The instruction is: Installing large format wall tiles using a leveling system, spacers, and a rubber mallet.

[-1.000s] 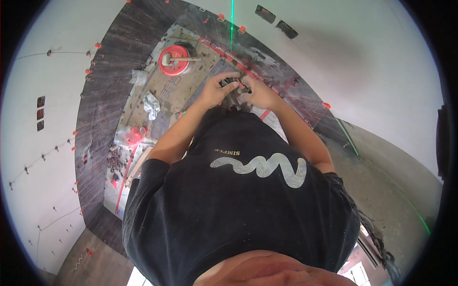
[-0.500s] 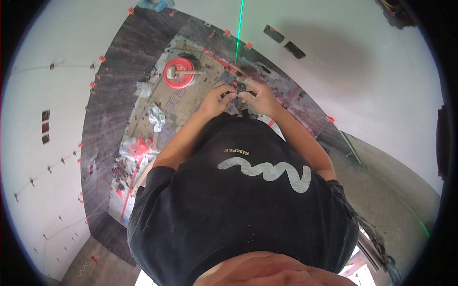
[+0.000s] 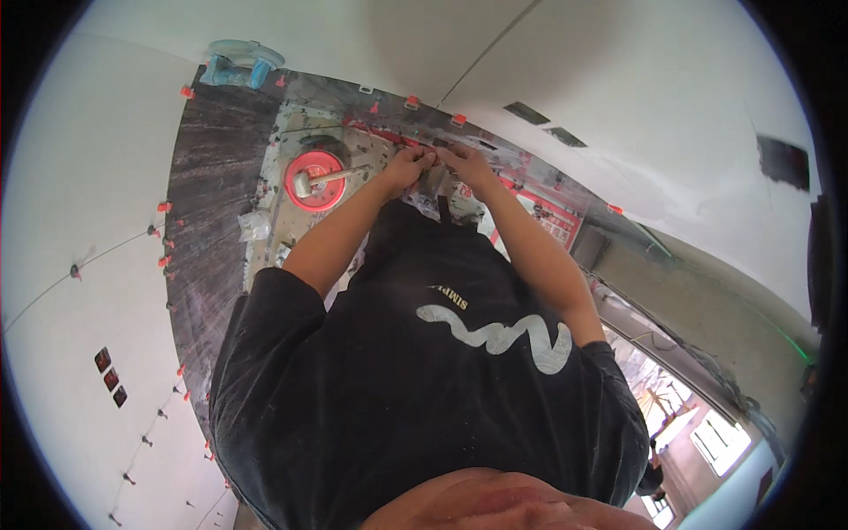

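Note:
Both my hands are in front of my chest, beside the dark, red-clipped edge of the large pale panel ahead. My left hand (image 3: 407, 171) has its thumb and fingers pinched together. My right hand (image 3: 467, 170) is close beside it, its fingertips also pinched and nearly meeting the left ones. What the fingertips hold is too small and too covered to make out. The nearest red clip (image 3: 458, 120) sits on the panel's edge just beyond them, with another red clip (image 3: 412, 102) further left.
Left of my hands, a mallet (image 3: 305, 185) lies across a red bucket (image 3: 299, 162). A blue suction-cup lifter (image 3: 243, 71) is at far left, near dark tiles (image 3: 216, 159). A clear plastic bag (image 3: 254, 227) lies nearby. Another person (image 3: 652, 477) is at lower right.
My hands have moved slightly farther forward, toward the panel edge. The view has shifted, showing more of the blue lifter and the room at right. The small dark piece between my hands no longer shows.

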`<move>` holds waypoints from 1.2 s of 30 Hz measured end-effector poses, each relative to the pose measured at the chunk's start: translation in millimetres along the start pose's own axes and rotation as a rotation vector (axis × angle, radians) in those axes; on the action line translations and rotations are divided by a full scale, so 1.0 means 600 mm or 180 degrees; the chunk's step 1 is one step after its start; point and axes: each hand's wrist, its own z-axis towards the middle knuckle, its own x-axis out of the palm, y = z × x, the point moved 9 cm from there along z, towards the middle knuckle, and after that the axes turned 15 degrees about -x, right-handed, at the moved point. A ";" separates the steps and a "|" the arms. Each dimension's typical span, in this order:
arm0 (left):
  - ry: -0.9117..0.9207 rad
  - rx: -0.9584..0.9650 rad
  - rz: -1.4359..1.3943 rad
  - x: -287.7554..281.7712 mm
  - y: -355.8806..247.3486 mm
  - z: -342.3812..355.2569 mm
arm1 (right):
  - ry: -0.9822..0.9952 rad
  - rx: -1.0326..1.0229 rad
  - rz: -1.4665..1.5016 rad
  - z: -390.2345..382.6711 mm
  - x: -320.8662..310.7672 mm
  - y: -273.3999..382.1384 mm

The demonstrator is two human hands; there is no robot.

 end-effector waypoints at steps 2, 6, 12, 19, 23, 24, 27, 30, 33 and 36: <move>0.0150 -0.0186 0.0081 -0.028 0.015 0.033 | 0.0063 -0.0158 0.0169 0.025 0.028 0.015; 0.0371 -0.0793 -0.0351 -0.035 0.038 0.090 | -0.0482 0.0354 0.0161 0.065 0.017 -0.039; 0.0520 -0.0908 -0.1750 -0.029 0.063 0.171 | -0.1009 0.0419 0.0014 0.133 0.023 -0.070; 0.0717 -0.1154 -0.2277 -0.009 0.093 0.214 | -0.1602 0.0265 -0.0252 0.130 0.009 -0.057; 0.1503 -0.1301 -0.2739 0.017 0.093 0.219 | -0.1781 0.0034 -0.1319 0.117 -0.006 -0.028; 0.1568 -0.1370 -0.2789 0.019 0.082 0.210 | -0.1794 0.0034 -0.1342 0.122 -0.010 -0.030; 0.1656 -0.1583 -0.2813 0.016 0.075 0.199 | -0.1842 0.0309 -0.1603 0.121 -0.007 -0.037; 0.1825 -0.1683 -0.2725 0.012 0.059 0.181 | -0.1912 0.0423 -0.2019 0.114 0.012 0.009; 0.1866 -0.1758 -0.2557 0.012 0.050 0.165 | -0.2177 0.0371 -0.2257 0.103 0.007 0.032; 0.1906 -0.1736 -0.2519 0.010 0.057 0.177 | -0.2095 0.0462 -0.2313 0.106 0.012 0.038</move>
